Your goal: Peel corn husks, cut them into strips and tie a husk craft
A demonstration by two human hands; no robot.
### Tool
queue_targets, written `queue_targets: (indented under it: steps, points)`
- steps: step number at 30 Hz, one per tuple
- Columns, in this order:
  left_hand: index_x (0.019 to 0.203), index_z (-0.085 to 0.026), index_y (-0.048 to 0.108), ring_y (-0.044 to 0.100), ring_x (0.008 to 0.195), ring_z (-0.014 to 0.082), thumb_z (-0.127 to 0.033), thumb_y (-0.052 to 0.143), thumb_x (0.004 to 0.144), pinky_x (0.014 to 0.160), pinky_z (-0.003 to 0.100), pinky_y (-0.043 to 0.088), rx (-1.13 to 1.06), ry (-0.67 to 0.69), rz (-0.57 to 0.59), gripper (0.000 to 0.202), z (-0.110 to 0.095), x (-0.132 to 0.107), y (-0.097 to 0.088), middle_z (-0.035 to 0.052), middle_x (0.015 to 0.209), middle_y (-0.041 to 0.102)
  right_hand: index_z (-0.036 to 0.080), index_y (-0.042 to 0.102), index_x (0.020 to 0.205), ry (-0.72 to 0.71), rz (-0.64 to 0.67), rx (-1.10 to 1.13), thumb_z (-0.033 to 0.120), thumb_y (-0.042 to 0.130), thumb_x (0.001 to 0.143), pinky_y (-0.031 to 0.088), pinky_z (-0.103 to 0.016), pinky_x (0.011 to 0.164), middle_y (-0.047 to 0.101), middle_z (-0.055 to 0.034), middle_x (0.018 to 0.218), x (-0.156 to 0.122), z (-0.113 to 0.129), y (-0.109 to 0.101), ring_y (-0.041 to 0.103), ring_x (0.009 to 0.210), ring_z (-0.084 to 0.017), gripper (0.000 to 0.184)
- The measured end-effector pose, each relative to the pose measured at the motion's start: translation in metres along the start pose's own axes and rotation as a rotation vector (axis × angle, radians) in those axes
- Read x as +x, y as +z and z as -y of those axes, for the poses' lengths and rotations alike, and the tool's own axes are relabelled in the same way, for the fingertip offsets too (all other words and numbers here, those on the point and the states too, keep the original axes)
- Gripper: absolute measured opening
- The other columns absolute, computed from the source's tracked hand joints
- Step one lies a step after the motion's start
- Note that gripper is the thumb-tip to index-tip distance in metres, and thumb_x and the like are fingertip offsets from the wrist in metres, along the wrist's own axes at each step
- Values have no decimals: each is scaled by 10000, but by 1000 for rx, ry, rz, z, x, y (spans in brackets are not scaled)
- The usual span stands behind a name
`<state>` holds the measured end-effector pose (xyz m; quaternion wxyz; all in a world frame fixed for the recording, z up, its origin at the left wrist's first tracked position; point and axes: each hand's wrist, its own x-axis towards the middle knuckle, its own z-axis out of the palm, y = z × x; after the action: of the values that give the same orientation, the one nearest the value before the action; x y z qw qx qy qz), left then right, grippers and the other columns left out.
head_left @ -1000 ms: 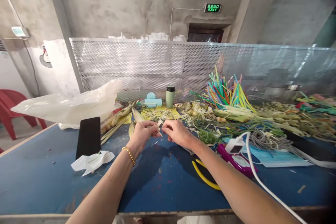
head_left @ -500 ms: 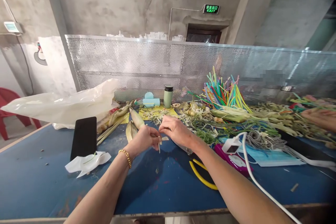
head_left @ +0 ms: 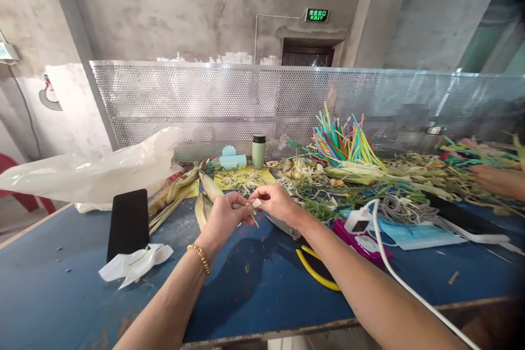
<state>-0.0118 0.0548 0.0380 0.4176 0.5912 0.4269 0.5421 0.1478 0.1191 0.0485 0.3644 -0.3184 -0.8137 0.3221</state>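
Soft, fairly bright light fills the room, though the far right corners sink into dark vignetting. Diffuse shadows from the left hand [head_left: 227, 213] and right hand [head_left: 279, 203] spread across the near side of the blue table [head_left: 229, 306]. Glare whitens the plastic sheet [head_left: 102, 167] and patches of the perforated panel [head_left: 197, 93]; the exit sign [head_left: 316, 15] glows green. Wide-angle stretching elongates the forearms, a pixelated block [head_left: 412, 115] sits at right, and fine detail in the pale strip [head_left: 256, 204] is soft.
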Motion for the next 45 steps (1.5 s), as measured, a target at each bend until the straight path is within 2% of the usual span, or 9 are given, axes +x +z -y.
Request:
queue_targets:
  steps: [6, 13, 17, 22, 30, 34, 39, 42, 45]
  points:
    - [732, -161, 603, 640, 522, 143, -265, 672, 735, 554, 226, 471, 34, 29, -69, 125, -2, 0, -1, 20, 539, 676, 137, 664, 668, -14, 5, -71, 159, 613, 736, 325, -209, 516, 542, 34, 571, -2, 4, -1, 461, 546, -91, 88]
    - [758, -165, 647, 660, 551, 168, -303, 616, 766, 576, 244, 484, 166, 57, -238, 141, 3, 5, -6, 25, 553, 689, 154, 683, 690, -203, -101, -304, 103, 635, 801, 364, -232, 600, 581, 6, 658, -10, 18, 4, 506, 620, -110, 131]
    - [767, -175, 661, 681, 586, 183, -319, 591, 782, 579, 243, 470, 278, 60, -264, 161, 6, 6, -7, 26, 564, 701, 155, 654, 722, -356, -119, -511, 64, 573, 861, 353, -245, 638, 577, -10, 710, -14, 25, 6, 513, 669, -123, 185]
    - [752, -183, 668, 663, 562, 177, -312, 573, 789, 553, 235, 439, 364, 71, -276, 165, 6, 5, -5, 17, 562, 702, 151, 606, 762, -486, -91, -839, 117, 494, 938, 306, -293, 679, 584, -35, 775, -17, 31, 6, 492, 704, -149, 212]
    - [724, -178, 667, 644, 549, 174, -308, 577, 779, 541, 231, 433, 336, 55, -282, 167, 5, 3, -3, 23, 553, 698, 160, 600, 775, -527, -55, -933, 97, 456, 945, 271, -318, 711, 585, -33, 791, -21, 32, 7, 468, 707, -155, 232]
    - [752, -182, 690, 656, 559, 182, -269, 577, 769, 536, 234, 434, 353, 67, -249, 144, 5, 2, -2, 24, 559, 698, 158, 612, 753, -542, -69, -940, 141, 460, 963, 275, -326, 728, 575, -49, 807, -20, 37, 4, 478, 754, -167, 260]
    - [781, -180, 694, 670, 599, 194, -352, 608, 787, 523, 241, 434, 264, 70, -79, 193, 8, 2, -1, 44, 618, 720, 153, 665, 773, -527, -118, -836, 202, 518, 959, 296, -337, 766, 602, -53, 814, -14, 37, -4, 514, 805, -172, 242]
    - [768, -180, 677, 662, 587, 184, -320, 637, 761, 523, 241, 436, 214, 37, -27, 146, 5, 0, -1, 41, 630, 728, 161, 704, 759, -431, -85, -576, 206, 597, 915, 346, -316, 768, 630, -34, 784, -9, 32, -13, 551, 776, -149, 194]
    - [744, -173, 671, 657, 574, 175, -291, 661, 738, 536, 245, 445, 169, 21, 55, 119, -3, -4, 1, 39, 615, 723, 150, 724, 743, -219, 46, -211, 254, 698, 823, 403, -268, 668, 639, -18, 720, -6, 27, -24, 568, 690, -129, 134]
